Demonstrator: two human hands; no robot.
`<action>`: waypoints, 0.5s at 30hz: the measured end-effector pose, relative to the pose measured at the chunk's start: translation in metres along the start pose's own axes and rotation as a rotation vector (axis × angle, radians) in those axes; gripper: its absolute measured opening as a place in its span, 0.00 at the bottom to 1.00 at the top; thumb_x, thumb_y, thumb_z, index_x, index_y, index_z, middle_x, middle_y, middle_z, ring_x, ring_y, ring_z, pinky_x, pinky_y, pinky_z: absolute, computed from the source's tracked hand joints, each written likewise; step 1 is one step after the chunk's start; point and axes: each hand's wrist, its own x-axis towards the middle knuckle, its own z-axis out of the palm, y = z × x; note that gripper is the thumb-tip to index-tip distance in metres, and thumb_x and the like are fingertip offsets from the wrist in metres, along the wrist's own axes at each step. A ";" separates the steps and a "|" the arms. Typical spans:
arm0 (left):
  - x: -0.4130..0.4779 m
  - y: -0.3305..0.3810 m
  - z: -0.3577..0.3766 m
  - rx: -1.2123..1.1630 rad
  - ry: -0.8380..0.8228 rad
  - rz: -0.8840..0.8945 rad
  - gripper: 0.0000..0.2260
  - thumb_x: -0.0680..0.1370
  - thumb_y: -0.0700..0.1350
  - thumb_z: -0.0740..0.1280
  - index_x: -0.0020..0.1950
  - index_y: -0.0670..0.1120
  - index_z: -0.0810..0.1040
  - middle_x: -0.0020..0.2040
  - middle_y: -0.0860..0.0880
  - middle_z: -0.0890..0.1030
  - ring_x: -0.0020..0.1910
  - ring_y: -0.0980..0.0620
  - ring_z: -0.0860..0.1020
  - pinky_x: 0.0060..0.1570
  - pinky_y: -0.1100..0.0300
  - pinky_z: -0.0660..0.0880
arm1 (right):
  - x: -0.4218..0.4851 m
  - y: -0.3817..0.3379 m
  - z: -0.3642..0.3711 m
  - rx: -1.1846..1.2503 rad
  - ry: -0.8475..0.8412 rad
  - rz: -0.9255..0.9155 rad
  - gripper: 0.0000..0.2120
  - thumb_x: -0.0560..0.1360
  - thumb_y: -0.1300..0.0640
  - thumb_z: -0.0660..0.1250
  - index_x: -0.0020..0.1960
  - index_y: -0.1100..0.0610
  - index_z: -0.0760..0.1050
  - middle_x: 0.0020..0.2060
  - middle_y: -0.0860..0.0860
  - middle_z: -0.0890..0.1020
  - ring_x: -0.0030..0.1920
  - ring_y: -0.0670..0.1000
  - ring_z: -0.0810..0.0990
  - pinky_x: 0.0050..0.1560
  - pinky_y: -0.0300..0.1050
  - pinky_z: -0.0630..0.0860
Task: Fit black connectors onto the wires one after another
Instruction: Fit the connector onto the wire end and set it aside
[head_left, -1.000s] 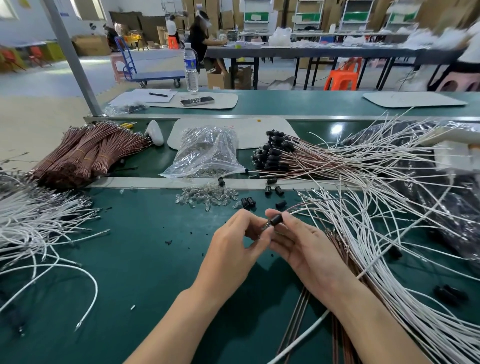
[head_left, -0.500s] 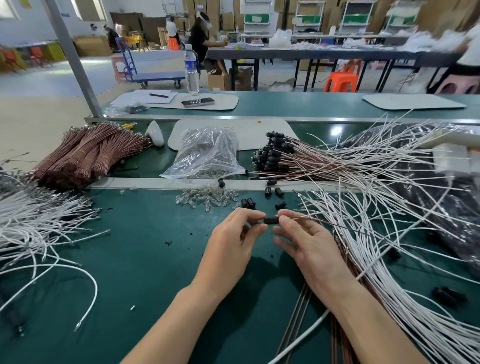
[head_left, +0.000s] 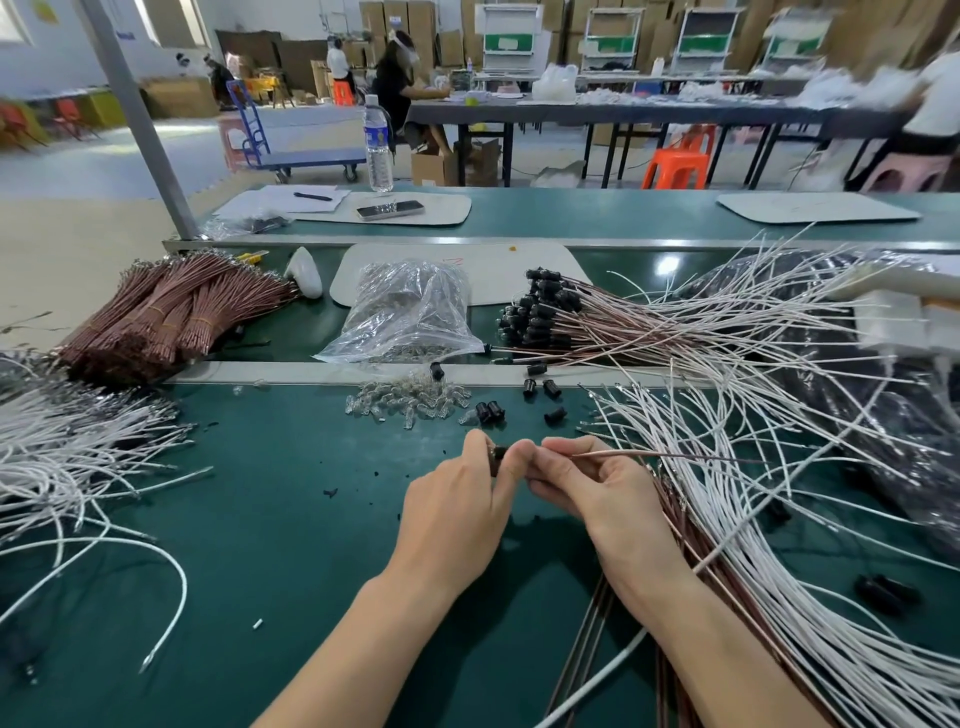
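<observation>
**Over the middle of the counter (head_left: 260, 545): connector meets wire**

Both hands are in tight together here. The left hand (head_left: 457, 519) is curled in, its fingers (head_left: 475, 448) pinching the black connector (head_left: 500, 453) between thumb and forefinger. Right up against it, the right hand (head_left: 597, 493) pinches the brown wire (head_left: 649, 455), which runs off rightward over the white wires (head_left: 753, 519). The connector sits between the two sets of fingertips, mostly hidden by them. A few loose connectors (head_left: 491, 411) lie just beyond the hands, toward the counter's far edge.

Water btl (head_left: 378, 143) & phone (head_left: 389, 209) on far bench (head_left: 597, 218), clear bag (head_left: 410, 312) nearer, orange stool (head_left: 678, 161) behind.
</observation>
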 end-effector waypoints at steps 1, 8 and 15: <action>0.000 0.000 0.000 0.003 0.000 0.001 0.22 0.77 0.70 0.40 0.39 0.53 0.57 0.30 0.52 0.72 0.29 0.51 0.72 0.33 0.52 0.67 | 0.000 0.000 0.000 0.001 -0.007 0.011 0.14 0.68 0.56 0.75 0.50 0.60 0.82 0.45 0.57 0.88 0.49 0.54 0.87 0.46 0.37 0.82; -0.001 -0.003 0.000 0.045 -0.004 0.055 0.22 0.77 0.68 0.35 0.39 0.54 0.57 0.28 0.53 0.71 0.26 0.55 0.69 0.29 0.59 0.62 | 0.000 0.000 -0.002 0.020 -0.073 0.028 0.15 0.72 0.56 0.69 0.55 0.64 0.77 0.48 0.57 0.87 0.51 0.55 0.87 0.48 0.39 0.82; -0.002 -0.006 0.002 0.041 -0.006 0.074 0.21 0.78 0.66 0.34 0.39 0.55 0.56 0.28 0.53 0.71 0.25 0.55 0.69 0.28 0.62 0.59 | 0.002 0.002 -0.004 0.048 -0.118 0.055 0.16 0.72 0.56 0.68 0.56 0.65 0.74 0.49 0.59 0.87 0.53 0.56 0.86 0.50 0.40 0.82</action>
